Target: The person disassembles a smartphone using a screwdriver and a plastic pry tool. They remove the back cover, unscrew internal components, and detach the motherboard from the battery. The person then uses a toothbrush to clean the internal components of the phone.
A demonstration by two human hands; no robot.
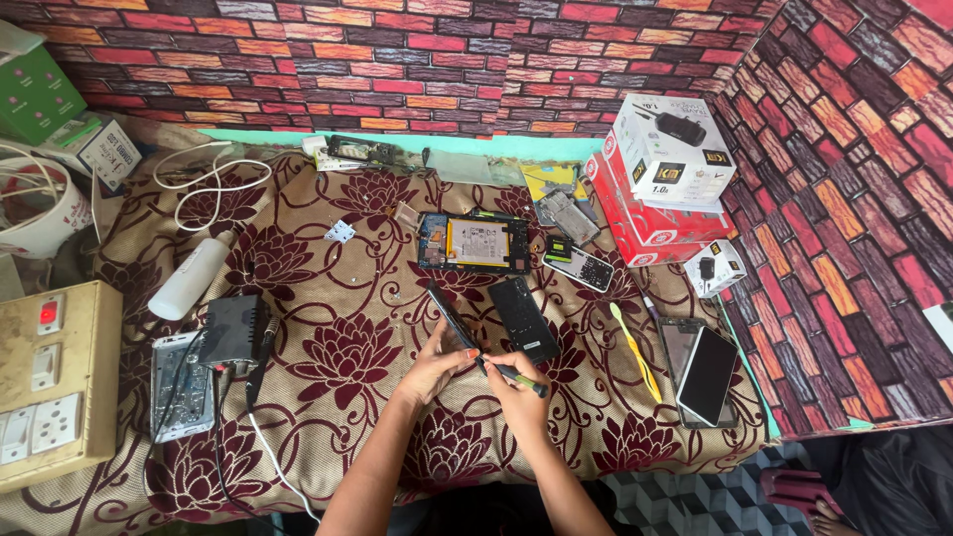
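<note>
Phone (452, 316) tilted, long axis up-left to lower-right, lower end gripped in left hand (434, 365); right hand (516, 389) grips screwdriver (511, 374), tip at phone's lower edge.

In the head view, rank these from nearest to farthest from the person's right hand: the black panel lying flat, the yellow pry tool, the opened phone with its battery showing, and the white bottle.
From the right hand:
1. Black panel, just above the hand.
2. Yellow pry tool, to its right.
3. Opened phone, farther up the cloth.
4. White bottle, far left.
</note>
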